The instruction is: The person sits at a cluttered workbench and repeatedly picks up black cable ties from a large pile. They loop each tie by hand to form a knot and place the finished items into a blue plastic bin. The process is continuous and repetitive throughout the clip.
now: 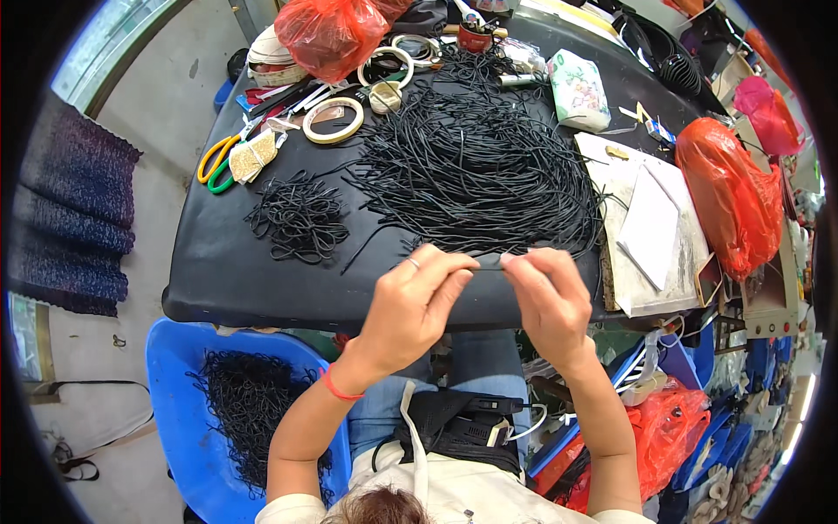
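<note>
Both of my hands are raised over the near edge of a black-topped table (227, 279). My left hand (417, 293) pinches one end of a short black cord (489, 264) between thumb and fingertips. The other end is pinched in my right hand (552, 295), a small gap away, so the cord runs level between them. Just beyond the hands lies a wide heap of loose black cords (471, 166). A smaller pile of looped black cords (298, 218) sits to its left.
A blue tub (166, 384) with black cord loops stands below, at left. Scissors (214, 166) and tape rolls (333, 120) lie at the table's left. On the right are a pale board (633, 293), a tissue pack (578, 92) and a red plastic bag (729, 196).
</note>
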Tool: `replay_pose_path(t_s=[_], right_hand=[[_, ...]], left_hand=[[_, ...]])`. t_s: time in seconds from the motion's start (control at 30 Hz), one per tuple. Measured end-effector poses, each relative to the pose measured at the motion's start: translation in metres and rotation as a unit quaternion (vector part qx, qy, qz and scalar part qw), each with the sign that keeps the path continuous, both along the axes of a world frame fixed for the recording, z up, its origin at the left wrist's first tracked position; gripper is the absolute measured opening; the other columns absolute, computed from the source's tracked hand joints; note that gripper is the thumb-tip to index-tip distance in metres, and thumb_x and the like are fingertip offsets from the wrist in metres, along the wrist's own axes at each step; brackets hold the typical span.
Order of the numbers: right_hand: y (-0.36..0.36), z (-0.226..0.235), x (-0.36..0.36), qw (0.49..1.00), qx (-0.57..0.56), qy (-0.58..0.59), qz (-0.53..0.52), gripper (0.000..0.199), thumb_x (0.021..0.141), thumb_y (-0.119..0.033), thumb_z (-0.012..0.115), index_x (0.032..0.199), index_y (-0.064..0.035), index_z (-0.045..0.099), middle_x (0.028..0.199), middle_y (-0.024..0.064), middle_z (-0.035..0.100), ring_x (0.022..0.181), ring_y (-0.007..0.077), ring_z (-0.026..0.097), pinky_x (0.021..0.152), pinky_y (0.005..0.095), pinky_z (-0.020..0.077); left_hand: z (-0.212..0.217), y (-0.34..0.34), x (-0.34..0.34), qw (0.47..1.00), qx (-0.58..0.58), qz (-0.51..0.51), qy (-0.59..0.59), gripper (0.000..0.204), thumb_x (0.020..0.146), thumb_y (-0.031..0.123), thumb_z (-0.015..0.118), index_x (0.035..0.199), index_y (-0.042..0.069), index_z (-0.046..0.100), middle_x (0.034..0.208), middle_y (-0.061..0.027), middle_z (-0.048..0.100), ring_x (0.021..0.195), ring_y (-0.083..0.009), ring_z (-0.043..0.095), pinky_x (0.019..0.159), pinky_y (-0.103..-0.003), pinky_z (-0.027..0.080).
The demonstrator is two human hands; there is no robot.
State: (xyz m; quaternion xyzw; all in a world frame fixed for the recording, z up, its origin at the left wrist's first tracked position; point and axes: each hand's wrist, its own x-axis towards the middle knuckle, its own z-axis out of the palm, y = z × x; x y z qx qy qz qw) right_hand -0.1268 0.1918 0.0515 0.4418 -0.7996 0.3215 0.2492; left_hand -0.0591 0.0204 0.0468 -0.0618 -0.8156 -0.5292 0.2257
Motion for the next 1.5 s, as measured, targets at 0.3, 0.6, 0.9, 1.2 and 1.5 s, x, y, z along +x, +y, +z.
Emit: replay_pose_path(t_s=[0.3, 0.6, 0.9, 1.2, 1.5], right_hand=[[-0.016, 0.014, -0.002, 0.995, -0.061, -0.061, -0.041, 0.023, 0.073, 0.004, 0.067, 0.094, -0.0027, 0.065, 0.078, 0.0086, 0.054, 0.062, 0.0187, 0.055, 0.053, 0.027, 0.045], [-0.042, 0.007, -0.005, 0.986, -0.077, -0.111, -0.1, 0.011, 0.077, 0.0, 0.065, 0.088, -0.0036, 0.062, 0.078, 0.0085, 0.056, 0.061, 0.02, 0.056, 0.052, 0.0298, 0.0448], [-0.056, -0.011, 0.026, 0.97, -0.02, -0.233, 0.067, 0.019, 0.079, 0.0, 0.06, 0.097, -0.0045, 0.061, 0.077, 0.0087, 0.055, 0.062, 0.0226, 0.058, 0.053, 0.0319, 0.0473], [-0.041, -0.013, 0.026, 0.963, 0.024, -0.257, 0.083, 0.017, 0.077, -0.001, 0.063, 0.094, -0.0038, 0.063, 0.075, 0.0085, 0.054, 0.061, 0.0217, 0.057, 0.053, 0.0312, 0.0461], [-0.053, -0.012, 0.033, 0.968, -0.002, -0.241, 0.067, 0.017, 0.078, 0.001, 0.061, 0.095, -0.0025, 0.06, 0.074, 0.0093, 0.053, 0.06, 0.0237, 0.056, 0.053, 0.0326, 0.0453]], left_hand=[[-0.006, -0.033, 0.025, 0.879, 0.34, -0.121, -0.312, 0.021, 0.09, 0.015, 0.055, 0.1, -0.002, 0.062, 0.083, -0.0062, 0.064, 0.072, -0.0094, 0.06, 0.067, -0.022, 0.049], [-0.017, -0.021, 0.037, 0.837, 0.45, -0.065, -0.304, 0.021, 0.089, 0.015, 0.057, 0.102, -0.001, 0.061, 0.089, -0.0095, 0.065, 0.08, -0.015, 0.064, 0.069, -0.023, 0.054], [-0.027, -0.018, 0.032, 0.808, 0.541, -0.013, -0.234, 0.022, 0.09, 0.016, 0.055, 0.105, 0.0, 0.059, 0.092, -0.0076, 0.064, 0.081, -0.0132, 0.064, 0.069, -0.022, 0.055], [-0.03, -0.024, 0.035, 0.786, 0.602, -0.009, -0.142, 0.015, 0.092, 0.014, 0.051, 0.096, 0.005, 0.061, 0.096, -0.0054, 0.062, 0.09, -0.0149, 0.06, 0.084, -0.031, 0.048], [-0.032, -0.016, 0.034, 0.831, 0.515, -0.005, -0.21, 0.022, 0.088, 0.009, 0.058, 0.107, -0.001, 0.06, 0.092, -0.0048, 0.063, 0.082, -0.01, 0.06, 0.076, -0.028, 0.053]])
